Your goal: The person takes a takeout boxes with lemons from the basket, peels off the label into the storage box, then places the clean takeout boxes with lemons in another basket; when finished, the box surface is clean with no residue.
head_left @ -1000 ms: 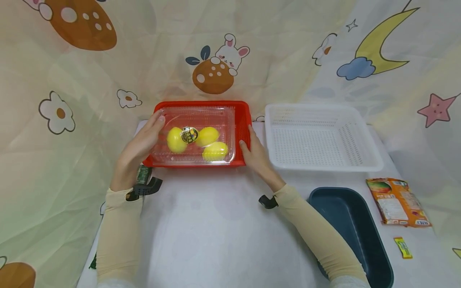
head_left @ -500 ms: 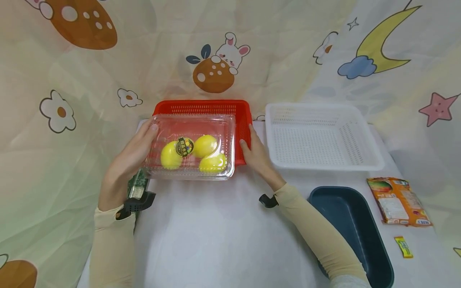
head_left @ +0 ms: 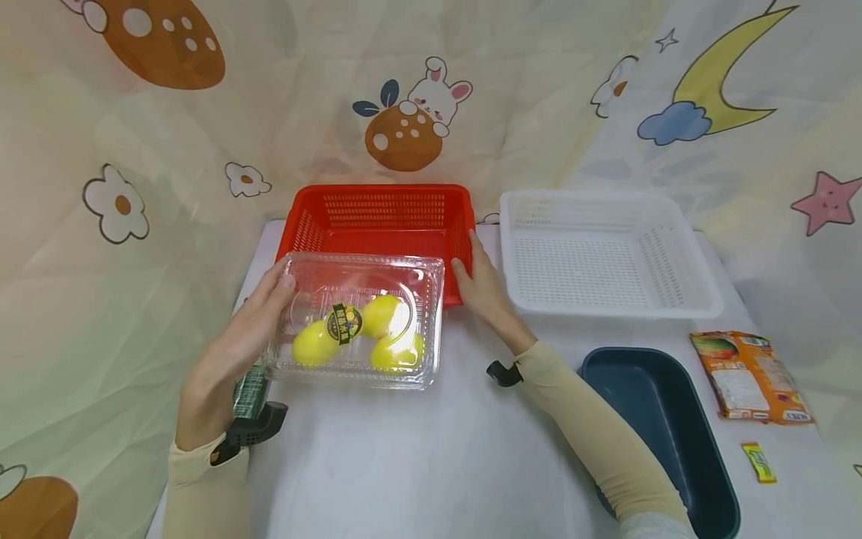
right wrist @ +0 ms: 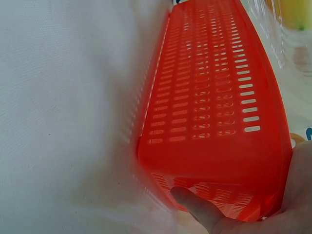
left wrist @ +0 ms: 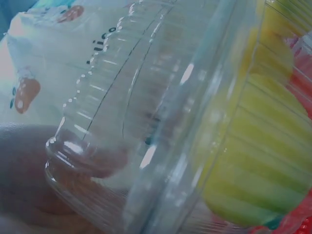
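In the head view my left hand (head_left: 245, 333) grips the left end of a clear plastic clamshell box (head_left: 357, 273), held in front of and partly over the red basket. Several yellow lemons (head_left: 316, 344) lie inside it, under a black round label (head_left: 344, 323). The left wrist view shows the box's ridged clear edge (left wrist: 165, 146) and a lemon (left wrist: 258, 156) close up. My right hand (head_left: 488, 292) holds the right end of the red basket (head_left: 397, 196); in the right wrist view a finger (right wrist: 200, 207) lies against its slotted outer end wall.
A white slotted basket (head_left: 609, 308) stands right of the red one. Nearer on the right are a dark blue tray (head_left: 663, 427), an orange snack packet (head_left: 750, 378) and a small yellow sachet (head_left: 759, 462). A green packet (head_left: 251, 393) lies under my left forearm.
My left hand has drawn the box of lemons out of the red basket, toward me. The basket's inside now shows. My right hand has stayed on the basket's right end.
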`<state>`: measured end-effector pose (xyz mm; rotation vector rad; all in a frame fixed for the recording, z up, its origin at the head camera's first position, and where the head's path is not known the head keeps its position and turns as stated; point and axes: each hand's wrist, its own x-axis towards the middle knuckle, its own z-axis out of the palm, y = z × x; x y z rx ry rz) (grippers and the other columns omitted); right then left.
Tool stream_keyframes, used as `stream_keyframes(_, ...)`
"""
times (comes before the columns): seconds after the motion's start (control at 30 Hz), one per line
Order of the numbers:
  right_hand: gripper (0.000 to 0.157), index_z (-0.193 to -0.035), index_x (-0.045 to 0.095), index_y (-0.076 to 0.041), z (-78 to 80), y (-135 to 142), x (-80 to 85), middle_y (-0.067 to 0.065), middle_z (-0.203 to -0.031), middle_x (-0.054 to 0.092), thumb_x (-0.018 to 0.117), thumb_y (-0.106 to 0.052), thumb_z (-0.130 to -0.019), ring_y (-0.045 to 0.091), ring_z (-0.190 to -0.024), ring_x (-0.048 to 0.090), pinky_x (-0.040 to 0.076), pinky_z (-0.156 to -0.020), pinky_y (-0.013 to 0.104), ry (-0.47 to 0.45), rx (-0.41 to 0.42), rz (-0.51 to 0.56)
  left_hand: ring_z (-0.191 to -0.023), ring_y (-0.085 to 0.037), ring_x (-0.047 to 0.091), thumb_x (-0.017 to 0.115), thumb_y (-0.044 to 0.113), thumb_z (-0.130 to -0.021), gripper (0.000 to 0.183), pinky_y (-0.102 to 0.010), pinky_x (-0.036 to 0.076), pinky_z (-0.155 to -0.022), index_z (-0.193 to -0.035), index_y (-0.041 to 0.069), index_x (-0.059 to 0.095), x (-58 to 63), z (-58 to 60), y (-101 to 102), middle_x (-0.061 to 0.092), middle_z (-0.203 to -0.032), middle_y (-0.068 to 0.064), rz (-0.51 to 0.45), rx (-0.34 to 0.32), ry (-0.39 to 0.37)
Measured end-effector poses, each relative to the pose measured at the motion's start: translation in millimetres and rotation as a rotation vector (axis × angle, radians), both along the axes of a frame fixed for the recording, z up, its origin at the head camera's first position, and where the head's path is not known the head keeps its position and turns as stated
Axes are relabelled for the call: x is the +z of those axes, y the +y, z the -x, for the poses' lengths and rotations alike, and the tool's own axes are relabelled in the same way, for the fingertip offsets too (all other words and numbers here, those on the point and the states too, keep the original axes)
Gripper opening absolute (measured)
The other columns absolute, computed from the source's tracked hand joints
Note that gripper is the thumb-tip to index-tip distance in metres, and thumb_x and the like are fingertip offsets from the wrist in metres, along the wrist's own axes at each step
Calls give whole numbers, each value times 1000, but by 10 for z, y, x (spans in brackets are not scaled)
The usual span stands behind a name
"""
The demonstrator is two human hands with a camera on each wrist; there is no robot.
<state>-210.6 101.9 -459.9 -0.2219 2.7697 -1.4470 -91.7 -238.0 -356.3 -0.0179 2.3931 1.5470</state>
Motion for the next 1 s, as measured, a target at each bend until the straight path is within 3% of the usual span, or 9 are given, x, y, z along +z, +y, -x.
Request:
stream_keyframes(0.13, 70, -164, 10, -12, -7, 8, 5, 14, -165, 29, 47, -29, -107, 29, -147, 37, 31, -122, 50, -3, 10, 6, -144, -50, 33, 34, 52, -108, 68, -64, 52, -94, -163, 37, -1, -55, -123, 43, 17, -168, -14, 13, 3, -7)
stream_keyframes(0.33, 70, -164, 11, -10, -5, 7, 12, 14, -166, 28, 47, -29, -107, 30, -149, 35, 29, -123, 49, 5, 10, -1, -136, -55, 43, 32, 50, -109, 65, -62, 53, -95, -163, 37, -2, -153, -281, 63, 16, -168, -17, 27, -1, -13)
stream_keyframes(0.57, 70, -164, 11, -10, 2, 10, 10, 16, -166, 28, 47, -27, -107, 31, -148, 37, 30, -122, 49, 9, 6, -8, -135, -55, 41, 34, 47, -109, 64, -66, 52, -93, -163, 37, 1, -253, -404, 116, 13, -168, -18, 26, 9, -6)
stream_keyframes(0.9, 70, -164, 10, -11, -1, 3, 18, 14, -167, 27, 47, -27, -107, 30, -150, 34, 29, -123, 48, 4, 6, 10, -147, -53, 27, 33, 49, -109, 66, -76, 43, -96, -163, 38, -2, -482, -478, 132, 10, -169, -18, 2, 11, -30)
stream_keyframes(1.0, 69, -164, 11, -11, 2, 1, 20, 14, -167, 27, 46, -27, -107, 29, -149, 35, 29, -123, 47, 1, 2, 5, -149, -53, 23, 33, 49, -109, 65, -84, 30, -99, -163, 38, -1, -564, -463, 132, 1, -172, -12, 1, 12, -30)
